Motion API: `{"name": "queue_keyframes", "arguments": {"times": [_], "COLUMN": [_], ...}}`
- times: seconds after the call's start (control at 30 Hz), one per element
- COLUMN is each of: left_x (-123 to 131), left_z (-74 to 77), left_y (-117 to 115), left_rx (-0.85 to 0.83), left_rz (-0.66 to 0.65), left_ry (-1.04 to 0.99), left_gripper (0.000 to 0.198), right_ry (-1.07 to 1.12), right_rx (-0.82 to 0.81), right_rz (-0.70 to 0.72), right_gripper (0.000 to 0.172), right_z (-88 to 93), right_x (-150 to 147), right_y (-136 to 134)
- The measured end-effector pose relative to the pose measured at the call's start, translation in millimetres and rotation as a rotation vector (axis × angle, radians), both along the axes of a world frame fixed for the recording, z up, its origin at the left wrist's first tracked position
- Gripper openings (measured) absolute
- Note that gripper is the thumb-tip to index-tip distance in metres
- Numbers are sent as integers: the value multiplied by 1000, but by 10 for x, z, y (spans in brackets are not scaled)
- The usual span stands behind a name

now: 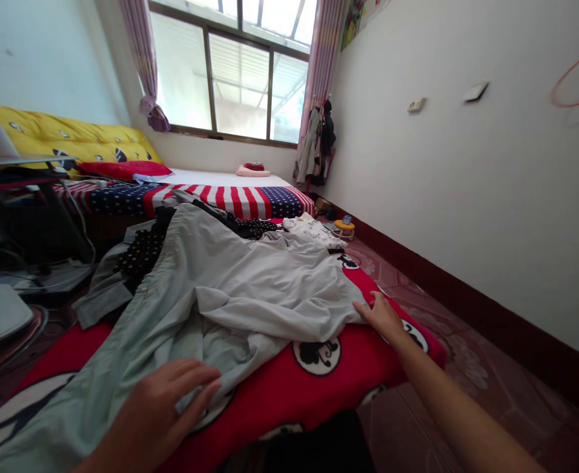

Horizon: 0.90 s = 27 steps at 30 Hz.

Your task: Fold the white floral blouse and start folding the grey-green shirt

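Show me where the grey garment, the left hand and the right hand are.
grey garment (pixel 250 282), head view, middle of the cloth.
left hand (pixel 163 407), head view, back of hand.
right hand (pixel 380 315), head view, back of hand.

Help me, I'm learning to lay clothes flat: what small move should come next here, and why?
Probably draw the right hand outward along the grey garment edge while the left hand pins the near part. The cloth lies bunched and creased on the red blanket between the hands.

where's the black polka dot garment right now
In the head view, the black polka dot garment lies left of centre on the red blanket, partly under the pale grey shirt, in front of the stars-and-stripes bedding.
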State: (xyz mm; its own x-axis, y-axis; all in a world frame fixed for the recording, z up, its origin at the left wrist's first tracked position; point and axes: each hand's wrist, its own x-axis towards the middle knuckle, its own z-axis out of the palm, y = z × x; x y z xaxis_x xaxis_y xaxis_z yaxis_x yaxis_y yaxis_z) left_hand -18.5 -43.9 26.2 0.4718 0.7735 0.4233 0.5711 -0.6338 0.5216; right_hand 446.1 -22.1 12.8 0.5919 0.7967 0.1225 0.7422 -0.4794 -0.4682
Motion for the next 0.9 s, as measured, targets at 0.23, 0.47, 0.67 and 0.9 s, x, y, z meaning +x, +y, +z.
{"name": "queue_keyframes", "arguments": {"times": [0.23, 0.47, 0.67, 0.9], "left_x": [608, 766, 953, 993], "left_z": [127, 243, 437, 408], "left_y": [502, 1084, 795, 935], "left_rx": [290, 129, -171, -520], "left_rz": [-12, -64, -299, -383], "left_ry": [116, 407, 260, 70], "left_gripper": [41, 76, 26, 42], "right_ry": [69, 283, 308, -257], "right_rx": [164, 338, 330, -28], "right_rz": [270, 239, 181, 110], "right_gripper": [58, 45, 47, 22], "right_z": [-99, 223, 361, 266], "right_x": [-121, 303, 527, 455], "right_y": [62, -74, -240, -82]}}
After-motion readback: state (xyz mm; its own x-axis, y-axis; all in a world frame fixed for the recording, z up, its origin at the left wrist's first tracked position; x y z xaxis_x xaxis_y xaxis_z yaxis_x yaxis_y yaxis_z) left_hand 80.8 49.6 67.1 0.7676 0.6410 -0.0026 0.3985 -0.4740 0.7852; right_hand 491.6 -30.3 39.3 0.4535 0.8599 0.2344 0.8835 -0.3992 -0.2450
